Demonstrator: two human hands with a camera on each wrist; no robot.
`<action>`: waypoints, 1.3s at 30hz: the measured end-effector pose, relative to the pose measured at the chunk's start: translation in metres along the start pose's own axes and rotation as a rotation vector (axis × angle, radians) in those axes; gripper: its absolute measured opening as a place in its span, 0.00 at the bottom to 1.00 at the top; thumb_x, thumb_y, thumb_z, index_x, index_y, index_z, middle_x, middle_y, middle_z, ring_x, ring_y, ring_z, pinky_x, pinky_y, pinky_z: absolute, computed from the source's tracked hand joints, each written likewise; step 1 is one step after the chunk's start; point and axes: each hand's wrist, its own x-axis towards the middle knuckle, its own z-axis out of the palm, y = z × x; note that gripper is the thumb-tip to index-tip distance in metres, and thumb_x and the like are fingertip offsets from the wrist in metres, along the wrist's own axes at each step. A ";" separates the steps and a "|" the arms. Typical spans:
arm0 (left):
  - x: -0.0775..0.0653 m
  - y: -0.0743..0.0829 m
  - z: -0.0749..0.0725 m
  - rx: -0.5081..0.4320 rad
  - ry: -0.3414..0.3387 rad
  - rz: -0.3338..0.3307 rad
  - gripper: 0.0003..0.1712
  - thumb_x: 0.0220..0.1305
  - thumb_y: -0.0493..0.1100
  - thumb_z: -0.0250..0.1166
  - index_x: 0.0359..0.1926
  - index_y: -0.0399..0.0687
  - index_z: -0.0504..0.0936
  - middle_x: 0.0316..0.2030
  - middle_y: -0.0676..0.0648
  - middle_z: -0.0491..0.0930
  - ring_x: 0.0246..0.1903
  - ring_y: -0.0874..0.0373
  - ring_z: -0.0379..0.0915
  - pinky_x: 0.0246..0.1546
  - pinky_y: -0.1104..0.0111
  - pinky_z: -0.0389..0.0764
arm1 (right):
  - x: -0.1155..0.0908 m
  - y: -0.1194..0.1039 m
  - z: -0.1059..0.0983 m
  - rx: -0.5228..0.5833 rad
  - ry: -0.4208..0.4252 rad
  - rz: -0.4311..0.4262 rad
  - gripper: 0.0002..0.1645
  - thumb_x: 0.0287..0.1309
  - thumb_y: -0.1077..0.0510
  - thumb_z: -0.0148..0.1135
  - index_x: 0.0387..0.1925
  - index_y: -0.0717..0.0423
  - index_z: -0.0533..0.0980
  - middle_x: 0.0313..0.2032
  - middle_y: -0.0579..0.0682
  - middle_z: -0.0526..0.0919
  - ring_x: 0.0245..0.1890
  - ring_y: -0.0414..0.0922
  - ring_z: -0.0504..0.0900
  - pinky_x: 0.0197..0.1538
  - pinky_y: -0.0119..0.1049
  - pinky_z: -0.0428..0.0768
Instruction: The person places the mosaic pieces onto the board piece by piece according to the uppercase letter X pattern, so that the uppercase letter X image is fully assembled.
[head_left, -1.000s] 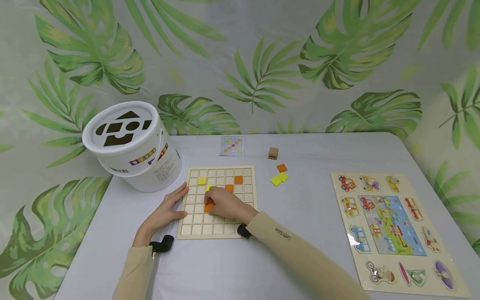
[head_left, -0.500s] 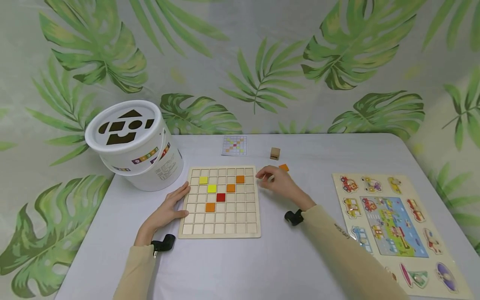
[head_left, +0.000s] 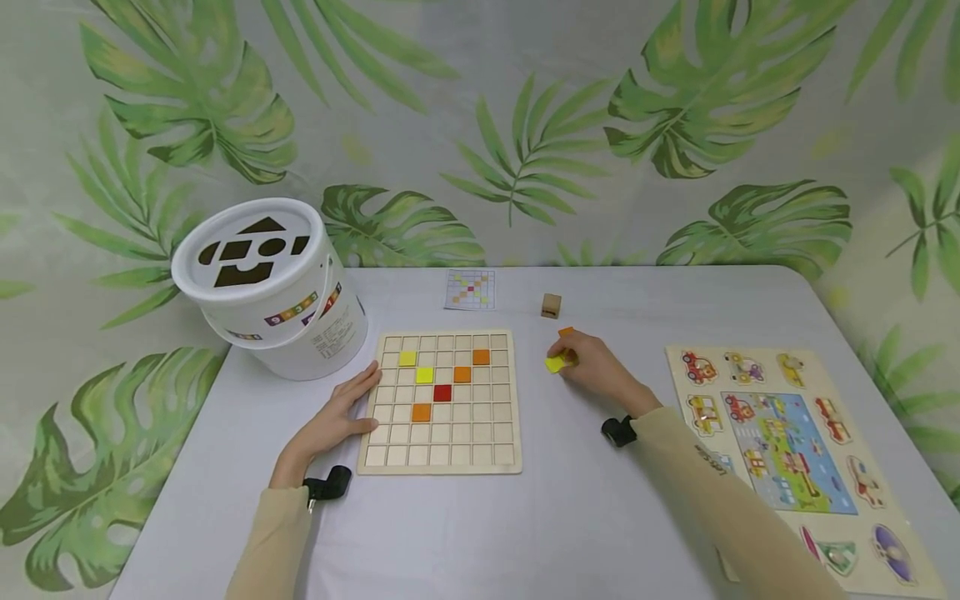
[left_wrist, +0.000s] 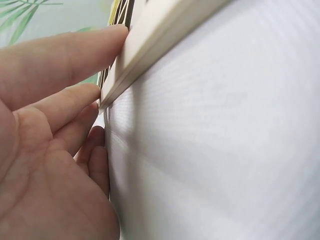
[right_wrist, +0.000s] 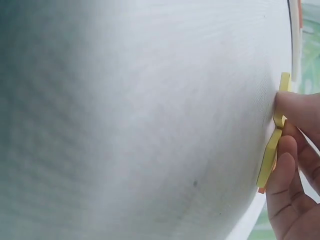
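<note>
Where the right hand (head_left: 600, 367) touches, yellow tiles (right_wrist: 267, 161) show thin, straight edges.

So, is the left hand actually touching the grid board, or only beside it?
Touching. The left wrist view shows it: the left hand has its topmost fingertip against the edge of the grid board, with no visible gap.

Pale, green-leaf-patterned backdrop (head_left: 517, 158) close behind white-covered table (head_left: 577, 500); soft, even light.
</note>
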 end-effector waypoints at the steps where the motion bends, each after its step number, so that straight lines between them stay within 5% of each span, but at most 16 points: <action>1: 0.000 0.000 0.000 0.000 0.001 0.010 0.45 0.55 0.33 0.65 0.72 0.36 0.54 0.75 0.45 0.43 0.70 0.42 0.35 0.65 0.40 0.39 | 0.001 0.000 0.000 -0.012 -0.004 -0.010 0.16 0.47 0.74 0.67 0.41 0.65 0.80 0.41 0.57 0.82 0.39 0.51 0.76 0.45 0.46 0.76; 11: 0.002 0.004 -0.001 0.010 -0.009 -0.047 0.45 0.54 0.29 0.65 0.71 0.34 0.54 0.74 0.41 0.42 0.70 0.41 0.33 0.65 0.40 0.38 | 0.001 -0.022 0.011 0.051 0.009 -0.138 0.14 0.45 0.71 0.70 0.38 0.63 0.80 0.36 0.52 0.80 0.35 0.49 0.76 0.39 0.40 0.76; 20: 0.003 0.001 0.001 0.019 -0.003 -0.054 0.45 0.54 0.27 0.64 0.71 0.33 0.54 0.74 0.40 0.42 0.70 0.40 0.33 0.65 0.39 0.37 | 0.000 -0.075 0.058 0.135 -0.148 -0.169 0.13 0.49 0.64 0.71 0.39 0.58 0.80 0.34 0.46 0.78 0.35 0.45 0.74 0.40 0.33 0.75; 26: 0.002 0.003 0.000 0.010 -0.002 -0.040 0.45 0.54 0.29 0.66 0.71 0.34 0.55 0.74 0.41 0.43 0.70 0.40 0.34 0.64 0.39 0.38 | 0.003 -0.097 0.081 0.081 -0.192 -0.184 0.11 0.49 0.65 0.70 0.37 0.59 0.79 0.32 0.47 0.76 0.34 0.43 0.72 0.39 0.32 0.74; 34: 0.001 0.003 -0.001 0.003 -0.002 -0.039 0.45 0.54 0.29 0.66 0.71 0.34 0.55 0.74 0.42 0.43 0.70 0.41 0.34 0.65 0.40 0.39 | 0.010 -0.107 0.091 -0.011 -0.186 -0.140 0.11 0.49 0.65 0.71 0.36 0.57 0.79 0.32 0.45 0.74 0.34 0.41 0.70 0.39 0.32 0.73; 39: 0.001 0.002 -0.001 0.008 -0.007 -0.046 0.45 0.54 0.30 0.65 0.72 0.36 0.55 0.74 0.44 0.42 0.71 0.42 0.33 0.65 0.41 0.37 | 0.010 -0.101 0.086 0.061 -0.181 -0.132 0.11 0.50 0.65 0.69 0.37 0.57 0.78 0.32 0.46 0.75 0.34 0.42 0.71 0.39 0.32 0.74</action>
